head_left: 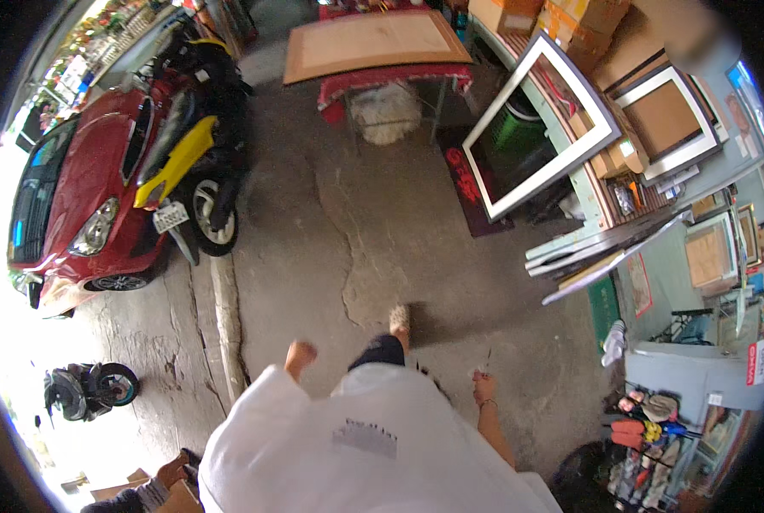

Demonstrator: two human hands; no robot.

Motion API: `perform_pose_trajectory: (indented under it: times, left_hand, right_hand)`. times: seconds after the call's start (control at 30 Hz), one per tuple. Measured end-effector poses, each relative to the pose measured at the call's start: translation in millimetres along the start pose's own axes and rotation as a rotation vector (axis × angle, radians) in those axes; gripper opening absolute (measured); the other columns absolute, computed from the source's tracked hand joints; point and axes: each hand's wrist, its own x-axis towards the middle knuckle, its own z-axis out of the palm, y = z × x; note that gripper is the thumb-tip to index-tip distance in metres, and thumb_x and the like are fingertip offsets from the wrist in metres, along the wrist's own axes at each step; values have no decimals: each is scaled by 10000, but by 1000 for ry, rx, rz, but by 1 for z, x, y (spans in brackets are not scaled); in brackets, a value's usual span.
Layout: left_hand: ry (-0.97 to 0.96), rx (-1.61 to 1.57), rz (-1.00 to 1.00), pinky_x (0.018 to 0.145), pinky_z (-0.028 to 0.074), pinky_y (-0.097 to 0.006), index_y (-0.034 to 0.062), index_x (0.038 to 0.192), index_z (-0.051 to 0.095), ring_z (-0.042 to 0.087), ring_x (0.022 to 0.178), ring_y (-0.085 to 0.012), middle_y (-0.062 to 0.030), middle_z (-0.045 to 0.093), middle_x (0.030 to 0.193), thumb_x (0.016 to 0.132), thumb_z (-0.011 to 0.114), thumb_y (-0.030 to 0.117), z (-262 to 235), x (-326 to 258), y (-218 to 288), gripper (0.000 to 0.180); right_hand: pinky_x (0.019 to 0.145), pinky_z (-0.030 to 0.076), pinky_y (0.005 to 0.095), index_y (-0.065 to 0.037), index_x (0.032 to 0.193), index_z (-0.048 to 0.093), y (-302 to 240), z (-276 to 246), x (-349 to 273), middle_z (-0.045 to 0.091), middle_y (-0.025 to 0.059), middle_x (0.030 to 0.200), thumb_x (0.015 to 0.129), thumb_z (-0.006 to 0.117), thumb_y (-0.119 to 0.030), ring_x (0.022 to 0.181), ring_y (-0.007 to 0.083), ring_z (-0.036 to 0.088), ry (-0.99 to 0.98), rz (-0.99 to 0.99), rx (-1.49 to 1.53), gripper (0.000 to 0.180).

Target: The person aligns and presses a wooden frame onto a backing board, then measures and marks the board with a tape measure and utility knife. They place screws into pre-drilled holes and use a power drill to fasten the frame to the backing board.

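Note:
My left hand (300,353) swings at my left side above the concrete floor, smeared by motion. Its fingers cannot be made out, and nothing shows in it. On the other side, my right hand (484,386) is closed around a thin, pointed tool (489,356) that sticks up past the fingers. The tool is too small to name its kind. Both hands are apart from the furniture. One foot (399,319) steps forward between them.
Ahead stands a table with a large framed board (373,47). To its right, a white frame (600,128) leans against a cluttered workbench (591,192). On the left are a red car (82,188), a yellow motorbike (185,158) and a dark scooter (82,389). Another person's limb (172,468) shows lower left.

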Motion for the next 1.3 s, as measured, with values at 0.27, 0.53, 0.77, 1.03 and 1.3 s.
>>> perform_pose_trajectory:
  times: [0.27, 0.53, 0.77, 1.03, 1.3]
  left_hand:
    - [411, -1223, 219, 708, 521, -305, 41, 941, 693, 640, 773, -115, -57, 709, 846, 845, 732, 174, -430, 172, 203, 169]
    - [393, -1070, 72, 714, 532, -326, 46, 961, 695, 672, 775, -159, -76, 715, 851, 854, 712, 169, -532, 293, 229, 163]
    - [625, -1723, -219, 700, 531, -272, 2, 927, 667, 645, 756, -114, -57, 693, 820, 874, 701, 83, -592, 331, 170, 103]
    - [734, -1758, -253, 673, 503, -247, 2, 908, 639, 618, 739, -96, -38, 674, 817, 892, 693, 119, -700, 457, 91, 130]
    - [768, -1532, -54, 723, 507, -274, -13, 913, 653, 634, 771, -111, -52, 691, 826, 858, 717, 121, -866, 556, 1, 158]
  right_hand:
    - [390, 347, 276, -81, 770, 520, -219, -117, 24, 434, -12, 561, 1010, 496, -384, 421, 118, 409, 94, -156, 747, 387]
    - [522, 320, 276, -166, 763, 443, -689, -256, 14, 425, -49, 652, 927, 531, -389, 516, 97, 397, -317, -1919, 582, 291]
    - [433, 367, 184, -84, 1077, 499, -907, -207, 68, 435, -79, 528, 877, 530, -16, 404, 50, 415, -687, -2212, 1088, 213]
    - [431, 332, 168, -59, 866, 425, -1082, -118, 145, 443, -63, 542, 879, 546, -49, 434, 37, 427, -668, -2279, 978, 121]
    - [469, 355, 229, -78, 805, 435, -1158, -97, 196, 464, -37, 576, 900, 580, -174, 472, 82, 455, -409, -2175, 631, 198]
